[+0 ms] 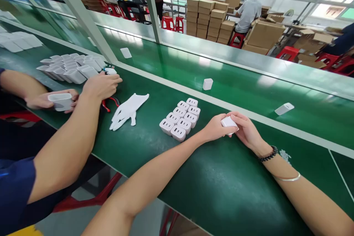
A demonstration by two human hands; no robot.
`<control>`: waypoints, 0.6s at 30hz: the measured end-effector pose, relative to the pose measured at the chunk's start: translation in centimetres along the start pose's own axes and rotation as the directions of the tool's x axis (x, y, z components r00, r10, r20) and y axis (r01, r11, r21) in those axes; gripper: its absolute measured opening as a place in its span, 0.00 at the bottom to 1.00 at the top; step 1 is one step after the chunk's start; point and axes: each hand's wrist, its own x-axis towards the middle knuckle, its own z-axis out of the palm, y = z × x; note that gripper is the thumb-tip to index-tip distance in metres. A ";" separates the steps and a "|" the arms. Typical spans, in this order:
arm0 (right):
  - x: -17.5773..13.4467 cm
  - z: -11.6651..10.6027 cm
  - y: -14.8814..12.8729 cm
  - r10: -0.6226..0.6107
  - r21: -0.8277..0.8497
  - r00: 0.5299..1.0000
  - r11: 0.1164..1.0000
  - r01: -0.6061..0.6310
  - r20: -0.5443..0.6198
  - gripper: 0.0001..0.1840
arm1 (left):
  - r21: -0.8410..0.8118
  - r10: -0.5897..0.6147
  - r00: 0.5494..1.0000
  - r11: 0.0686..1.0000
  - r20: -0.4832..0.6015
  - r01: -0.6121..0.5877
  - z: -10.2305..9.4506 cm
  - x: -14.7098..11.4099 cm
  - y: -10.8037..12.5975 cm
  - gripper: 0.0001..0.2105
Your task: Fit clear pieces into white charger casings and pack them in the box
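Observation:
Both my hands meet around one white charger housing (228,122) above the green table. My left hand (214,128) pinches it from the left, thumb along its near side. From the right, the fingers of my right hand (247,129) close on it too, partly hiding it. Left of my hands, several white chargers (184,123) stand upright in two rows, slots facing up. A small pile of clear little parts (285,155) lies beside my right wrist.
A white glove (129,110) and red-handled pliers (106,105) lie left of the chargers. A co-worker's hands (102,84) work near many white housings (72,67). Single white pieces (208,84) sit on the green strip beyond the pale rail (177,89).

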 end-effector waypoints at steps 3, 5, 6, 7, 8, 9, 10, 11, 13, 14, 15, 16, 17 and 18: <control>0.0 -0.2 0.0 0.004 -0.005 1.000 1.000 -0.004 0.015 0.11 | -0.001 0.004 1.000 1.000 0.000 -0.004 0.0 0.0 0.1 0.20; 0.1 -0.2 -0.1 0.015 -0.006 1.000 1.000 -0.014 0.007 0.12 | -0.015 0.000 1.000 1.000 -0.002 0.000 0.0 -0.1 0.3 0.21; 0.1 -0.2 -0.1 0.017 -0.005 1.000 1.000 -0.017 0.004 0.12 | -0.020 -0.003 1.000 1.000 0.000 0.003 0.1 -0.1 0.4 0.22; 0.1 -0.1 -0.1 0.016 -0.003 1.000 1.000 -0.016 0.002 0.13 | -0.023 -0.005 1.000 1.000 0.004 0.005 0.0 -0.1 0.5 0.22; 0.1 -0.1 0.0 0.013 -0.002 1.000 1.000 -0.013 0.004 0.13 | -0.023 -0.005 1.000 1.000 0.008 0.006 0.0 -0.1 0.6 0.23; 0.1 -0.1 0.0 0.008 -0.002 1.000 1.000 -0.008 0.009 0.13 | -0.021 -0.005 1.000 1.000 0.012 0.006 0.0 -0.2 0.7 0.23; 0.1 -0.1 0.0 0.004 -0.003 1.000 1.000 -0.004 0.017 0.14 | -0.018 -0.005 1.000 1.000 0.015 0.005 0.0 -0.2 0.8 0.23; 0.1 -0.1 0.1 0.000 -0.006 1.000 1.000 0.000 0.025 0.14 | -0.014 -0.005 1.000 1.000 0.020 0.005 -0.1 -0.2 0.8 0.23; 0.1 -0.2 0.1 -0.006 -0.010 0.999 1.000 0.007 0.042 0.14 | -0.013 -0.001 0.999 1.000 0.033 0.002 -0.2 -0.3 0.8 0.23; 0.1 -0.2 0.1 -0.008 -0.012 0.999 1.000 0.009 0.052 0.14 | -0.014 0.000 0.999 1.000 0.040 0.001 -0.3 -0.3 0.8 0.24; 0.1 -0.2 0.1 -0.009 -0.014 0.998 1.000 0.010 0.063 0.14 | -0.016 -0.002 0.999 1.000 0.049 0.003 -0.3 -0.3 0.8 0.25; 0.1 -0.3 0.1 -0.008 -0.015 0.997 1.000 0.009 0.079 0.14 | -0.017 -0.007 0.998 1.000 0.058 0.008 -0.4 -0.3 0.8 0.25; 0.1 -0.4 0.2 -0.007 -0.014 0.995 1.000 0.008 0.097 0.14 | -0.018 -0.015 0.998 1.000 0.066 0.016 -0.5 -0.3 0.8 0.25; 0.2 -0.5 0.2 -0.004 -0.013 0.993 1.000 0.005 0.115 0.13 | -0.018 -0.023 0.997 1.000 0.072 0.024 -0.5 -0.3 0.8 0.25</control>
